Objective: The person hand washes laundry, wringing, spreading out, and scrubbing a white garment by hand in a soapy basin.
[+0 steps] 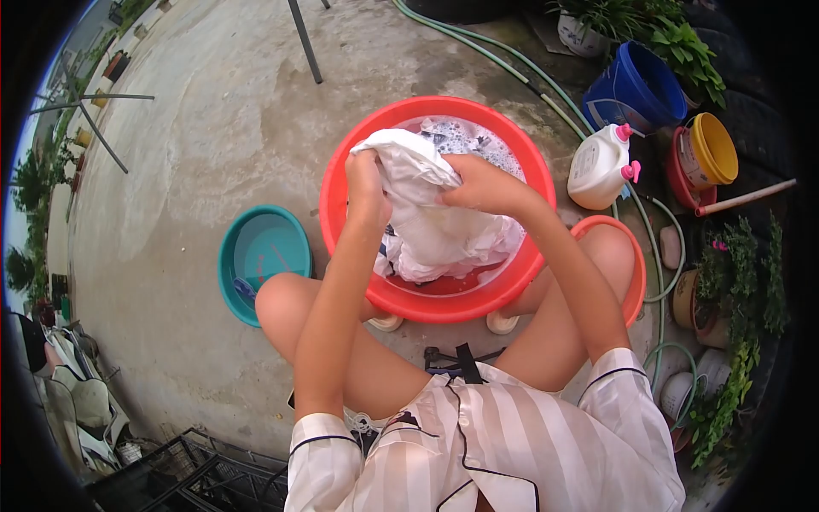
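A large red basin [341, 247] stands on the ground between my knees, with sudsy water and wet clothes in it. Above it, a white cloth [409, 183] is stretched between my two hands, its lower part hanging onto the pale clothes [448, 256] in the water. My left hand [367, 186] is closed on the cloth's left edge. On the right side of the cloth, my right hand [473, 183] grips it with bent fingers. Patterned dark-and-white fabric [456, 136] lies among the suds at the back of the basin.
A teal basin [264, 247] is at the left, an orange basin [636, 282] behind my right knee. Detergent bottles [599, 166], a blue bucket [636, 90], a yellow bucket [713, 147], a green hose [529, 81] and potted plants stand right. A metal pole [305, 43] rises beyond.
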{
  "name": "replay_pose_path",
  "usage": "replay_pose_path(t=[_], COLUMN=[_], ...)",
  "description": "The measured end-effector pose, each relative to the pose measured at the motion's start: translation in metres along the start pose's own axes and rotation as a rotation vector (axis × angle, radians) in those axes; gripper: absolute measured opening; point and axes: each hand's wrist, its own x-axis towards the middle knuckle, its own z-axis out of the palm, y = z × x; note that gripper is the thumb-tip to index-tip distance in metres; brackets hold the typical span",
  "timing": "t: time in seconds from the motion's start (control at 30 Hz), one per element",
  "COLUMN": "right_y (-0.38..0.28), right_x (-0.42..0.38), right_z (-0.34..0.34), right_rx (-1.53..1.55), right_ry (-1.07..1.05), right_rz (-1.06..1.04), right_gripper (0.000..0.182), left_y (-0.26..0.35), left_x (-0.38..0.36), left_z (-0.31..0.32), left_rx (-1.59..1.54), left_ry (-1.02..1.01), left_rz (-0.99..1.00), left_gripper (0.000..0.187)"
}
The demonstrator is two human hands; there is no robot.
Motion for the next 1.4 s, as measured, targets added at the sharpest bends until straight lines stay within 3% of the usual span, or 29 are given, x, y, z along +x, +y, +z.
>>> replay_pose_path(t=[0.1, 0.2, 0.33, 0.47, 0.57, 0.67, 0.73, 0.87, 0.93, 1.0, 1.17, 1.27, 1.4], right_y=[0.003, 0.015, 0.032, 0.034, 0.032, 0.028, 0.015, 0.011, 0.02, 0.027, 0.029, 0.02, 0.017], right_x=[-0.004, -0.004, 0.002, 0.004, 0.003, 0.001, -0.008, -0.018, -0.018, -0.019, -0.012, -0.014, -0.014], right_z=[-0.007, -0.018, -0.029, -0.028, -0.028, -0.032, -0.03, -0.033, -0.03, -0.028, -0.032, -0.029, -0.019], right_rx=[-0.33, -0.407, 0.18, 0.52, 0.636, 0.589, 0.476, -0.052, -0.216, -0.155, 0.049, 0.286, 0.321], right_ry=[0.077, 0.223, 0.401, 0.465, 0.43, 0.306, 0.193, -0.144, -0.241, -0.18, 0.02, 0.117, 0.169], right_rz=[0.112, 0.139, 0.086, 0.126, 0.112, 0.12, 0.139, 0.139, 0.176, 0.167, 0.156, 0.12, 0.175], right_gripper=[0.038, 0.033, 0.03, 0.032, 0.031, 0.037, 0.046, 0.054, 0.052, 0.038, 0.027, 0.028, 0.03], left_y=[-0.003, 0.001, 0.017, 0.032, 0.023, 0.056, 0.057, 0.066, 0.058, 0.053, 0.041, 0.044, 0.044], left_x=[0.006, 0.002, -0.01, -0.024, -0.014, -0.032, -0.026, -0.037, -0.042, -0.046, -0.03, -0.031, -0.044], left_z=[-0.005, -0.007, -0.003, 0.004, -0.007, -0.001, -0.012, -0.01, -0.018, -0.018, -0.023, -0.016, -0.001], left_rx=[-0.012, 0.098, 0.367, 0.587, 0.713, 0.92, 1.038, 1.386, 1.503, 1.598, 1.473, 1.277, 1.088], left_ry=[-0.001, -0.042, -0.258, -0.531, -0.555, -0.773, -0.806, -0.828, -0.842, -0.851, -0.804, -0.765, -0.764], left_rz=[-0.014, -0.093, -0.17, -0.303, -0.134, 0.03, 0.025, -0.099, 0.001, 0.017, 0.029, -0.012, -0.148], left_gripper=[0.025, 0.026, 0.038, 0.064, 0.073, 0.08, 0.079, 0.078, 0.076, 0.076, 0.043, 0.037, 0.035])
